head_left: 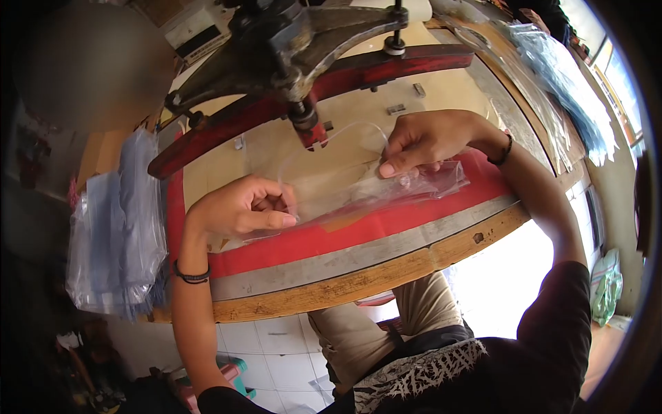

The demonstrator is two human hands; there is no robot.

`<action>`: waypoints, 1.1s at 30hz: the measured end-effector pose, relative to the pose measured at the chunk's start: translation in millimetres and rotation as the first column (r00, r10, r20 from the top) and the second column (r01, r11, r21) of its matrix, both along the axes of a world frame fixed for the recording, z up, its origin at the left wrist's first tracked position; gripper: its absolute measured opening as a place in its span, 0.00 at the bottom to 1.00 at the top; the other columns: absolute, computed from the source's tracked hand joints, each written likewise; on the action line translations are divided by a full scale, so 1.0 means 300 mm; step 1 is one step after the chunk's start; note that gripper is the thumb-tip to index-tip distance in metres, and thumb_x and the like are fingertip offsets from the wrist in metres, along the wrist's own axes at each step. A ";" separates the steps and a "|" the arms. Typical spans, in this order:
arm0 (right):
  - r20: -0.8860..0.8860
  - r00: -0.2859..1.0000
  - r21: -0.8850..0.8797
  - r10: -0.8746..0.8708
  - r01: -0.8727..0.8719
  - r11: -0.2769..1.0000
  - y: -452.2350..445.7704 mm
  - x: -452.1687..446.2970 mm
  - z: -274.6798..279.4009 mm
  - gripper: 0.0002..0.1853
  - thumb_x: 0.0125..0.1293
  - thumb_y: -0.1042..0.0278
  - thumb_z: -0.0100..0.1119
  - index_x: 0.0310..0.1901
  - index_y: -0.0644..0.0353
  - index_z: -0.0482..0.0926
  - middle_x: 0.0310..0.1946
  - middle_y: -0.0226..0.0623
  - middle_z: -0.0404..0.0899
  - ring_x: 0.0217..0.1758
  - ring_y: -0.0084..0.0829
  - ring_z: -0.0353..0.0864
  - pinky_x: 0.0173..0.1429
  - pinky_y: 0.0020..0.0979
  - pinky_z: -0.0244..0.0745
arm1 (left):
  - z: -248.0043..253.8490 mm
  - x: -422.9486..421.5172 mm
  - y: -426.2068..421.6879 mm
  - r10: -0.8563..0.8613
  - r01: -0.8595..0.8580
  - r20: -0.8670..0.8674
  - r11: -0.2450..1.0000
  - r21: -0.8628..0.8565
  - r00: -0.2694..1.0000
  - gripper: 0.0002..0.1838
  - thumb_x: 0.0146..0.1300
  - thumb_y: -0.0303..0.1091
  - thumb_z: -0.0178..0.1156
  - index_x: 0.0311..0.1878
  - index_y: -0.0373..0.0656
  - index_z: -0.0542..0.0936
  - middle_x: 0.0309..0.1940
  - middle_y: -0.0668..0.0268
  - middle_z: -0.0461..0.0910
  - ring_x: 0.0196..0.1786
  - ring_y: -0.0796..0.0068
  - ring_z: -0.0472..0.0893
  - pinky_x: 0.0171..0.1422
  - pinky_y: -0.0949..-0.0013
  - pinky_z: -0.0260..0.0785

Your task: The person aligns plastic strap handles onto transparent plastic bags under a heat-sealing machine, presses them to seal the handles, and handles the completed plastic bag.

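A clear plastic sheet lies crumpled along the near side of the press bed, over a red strip. My left hand pinches its left part between thumb and curled fingers. Farther right, my right hand grips the plastic with thumb and fingers pressed together. A thin clear strip arches up between the two hands; whether it belongs to the sheet I cannot tell. Just beyond it hangs the red tip of the press head, apart from both hands.
A heavy dark press frame with a red crossbar spans the table. Stacked clear plastic pieces hang at the left edge; more bundled plastic lies at the right. Small metal blocks sit on the tan bed. The wooden table edge faces me.
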State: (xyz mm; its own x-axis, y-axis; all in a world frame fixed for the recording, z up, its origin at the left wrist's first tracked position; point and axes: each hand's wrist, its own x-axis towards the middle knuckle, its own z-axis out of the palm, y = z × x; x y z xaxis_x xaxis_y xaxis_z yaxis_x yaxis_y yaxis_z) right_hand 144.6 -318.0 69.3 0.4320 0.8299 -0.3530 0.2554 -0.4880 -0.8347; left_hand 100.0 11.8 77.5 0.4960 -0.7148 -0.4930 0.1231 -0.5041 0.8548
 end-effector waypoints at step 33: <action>-0.010 1.000 0.050 0.022 -0.022 0.999 -0.001 0.008 -0.011 0.22 0.68 0.51 0.64 0.28 0.65 0.83 0.19 0.28 0.77 0.16 0.17 0.67 0.21 0.25 0.61 | -0.060 0.016 0.021 -0.045 0.047 0.220 0.999 -0.002 0.974 0.18 0.71 0.47 0.60 0.40 0.38 0.84 0.23 0.78 0.74 0.26 0.89 0.66 0.30 0.78 0.60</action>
